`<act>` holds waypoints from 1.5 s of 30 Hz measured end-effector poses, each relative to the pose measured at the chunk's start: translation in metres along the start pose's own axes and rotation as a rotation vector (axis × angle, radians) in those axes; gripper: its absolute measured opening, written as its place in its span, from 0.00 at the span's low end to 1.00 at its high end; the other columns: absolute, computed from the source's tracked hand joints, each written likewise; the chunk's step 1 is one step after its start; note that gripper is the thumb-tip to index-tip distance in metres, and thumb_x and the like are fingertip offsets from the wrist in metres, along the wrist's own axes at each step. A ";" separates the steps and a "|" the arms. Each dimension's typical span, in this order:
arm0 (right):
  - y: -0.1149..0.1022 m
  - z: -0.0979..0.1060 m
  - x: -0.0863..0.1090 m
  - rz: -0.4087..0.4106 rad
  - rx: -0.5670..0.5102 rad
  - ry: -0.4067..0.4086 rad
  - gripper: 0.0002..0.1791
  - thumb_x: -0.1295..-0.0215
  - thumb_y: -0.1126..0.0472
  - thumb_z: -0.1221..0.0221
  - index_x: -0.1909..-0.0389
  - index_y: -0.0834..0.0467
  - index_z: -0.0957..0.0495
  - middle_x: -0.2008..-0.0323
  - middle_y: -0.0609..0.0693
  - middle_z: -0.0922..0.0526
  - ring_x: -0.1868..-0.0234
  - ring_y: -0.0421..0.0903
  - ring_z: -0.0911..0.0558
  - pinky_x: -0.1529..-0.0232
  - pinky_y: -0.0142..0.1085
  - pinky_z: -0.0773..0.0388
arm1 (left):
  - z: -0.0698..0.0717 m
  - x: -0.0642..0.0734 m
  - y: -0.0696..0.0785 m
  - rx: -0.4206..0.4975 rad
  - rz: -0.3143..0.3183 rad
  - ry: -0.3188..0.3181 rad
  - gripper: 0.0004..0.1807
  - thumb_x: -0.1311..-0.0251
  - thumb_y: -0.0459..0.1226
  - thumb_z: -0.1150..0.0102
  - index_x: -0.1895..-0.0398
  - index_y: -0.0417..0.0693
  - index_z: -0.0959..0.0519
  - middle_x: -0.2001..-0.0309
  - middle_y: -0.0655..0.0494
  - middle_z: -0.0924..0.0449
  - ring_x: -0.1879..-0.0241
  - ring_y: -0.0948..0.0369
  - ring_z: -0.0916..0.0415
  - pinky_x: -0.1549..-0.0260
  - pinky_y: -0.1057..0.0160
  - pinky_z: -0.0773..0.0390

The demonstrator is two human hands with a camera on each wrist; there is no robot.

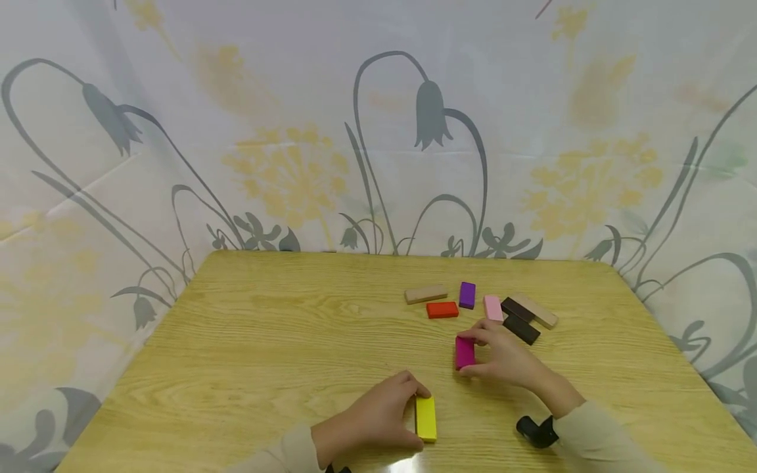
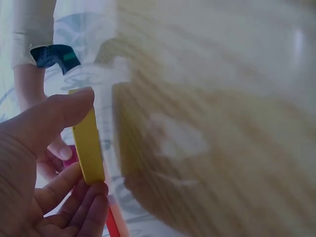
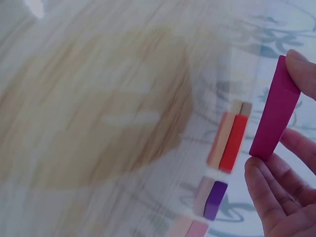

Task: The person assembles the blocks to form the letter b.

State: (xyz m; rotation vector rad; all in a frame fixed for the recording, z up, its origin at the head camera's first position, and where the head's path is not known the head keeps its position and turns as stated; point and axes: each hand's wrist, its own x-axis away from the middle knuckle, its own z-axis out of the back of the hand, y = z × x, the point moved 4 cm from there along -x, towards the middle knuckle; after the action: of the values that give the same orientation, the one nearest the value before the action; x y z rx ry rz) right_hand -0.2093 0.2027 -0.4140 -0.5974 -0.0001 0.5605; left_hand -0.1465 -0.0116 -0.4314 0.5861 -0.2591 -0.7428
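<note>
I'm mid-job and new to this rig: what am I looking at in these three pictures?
No robot here: these are a person's bare hands. The wide picture comes from a camera on the head, looking forward and down at the table. The other two come from wrist cameras, one per hand. The left hand holds a yellow block between thumb and fingers; the right hand holds a magenta block likewise. Farther off lie a red block, a purple block, a pink block, two dark blocks and two tan blocks.
</note>
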 end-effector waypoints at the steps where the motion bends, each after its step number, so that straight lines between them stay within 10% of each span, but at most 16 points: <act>1: -0.002 -0.001 -0.001 0.008 -0.002 -0.001 0.31 0.55 0.50 0.28 0.50 0.62 0.21 0.59 0.46 0.28 0.60 0.47 0.28 0.61 0.40 0.27 | -0.001 0.001 0.000 -0.002 0.004 0.001 0.32 0.60 0.48 0.25 0.50 0.48 0.25 0.57 0.65 0.32 0.57 0.71 0.33 0.52 0.71 0.30; 24: -0.032 -0.036 -0.022 0.052 -0.065 -0.083 0.31 0.54 0.50 0.28 0.50 0.62 0.22 0.61 0.45 0.30 0.62 0.43 0.29 0.61 0.35 0.26 | -0.003 0.014 0.001 -0.051 -0.018 0.019 0.35 0.58 0.50 0.27 0.46 0.46 0.26 0.53 0.64 0.32 0.54 0.71 0.34 0.52 0.71 0.30; 36: -0.038 -0.048 -0.029 0.035 -0.092 -0.170 0.32 0.54 0.50 0.28 0.50 0.63 0.22 0.63 0.47 0.31 0.65 0.43 0.31 0.65 0.32 0.30 | -0.002 0.028 0.011 -0.258 -0.371 0.033 0.12 0.38 0.37 0.44 0.52 0.49 0.19 0.51 0.61 0.25 0.49 0.69 0.29 0.50 0.76 0.33; 45: -0.043 -0.049 -0.030 0.055 -0.124 -0.231 0.22 0.50 0.59 0.31 0.53 0.61 0.21 0.64 0.44 0.29 0.63 0.41 0.29 0.60 0.34 0.27 | -0.004 0.035 0.011 -0.379 -0.472 0.046 0.14 0.34 0.38 0.49 0.48 0.50 0.21 0.47 0.57 0.25 0.45 0.65 0.31 0.46 0.72 0.34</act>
State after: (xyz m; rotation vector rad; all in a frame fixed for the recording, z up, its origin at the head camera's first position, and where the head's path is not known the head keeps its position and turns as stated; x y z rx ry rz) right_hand -0.2058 0.1325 -0.4268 -0.6514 -0.2380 0.6843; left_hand -0.1137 -0.0283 -0.4274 0.3012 0.0710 -1.1993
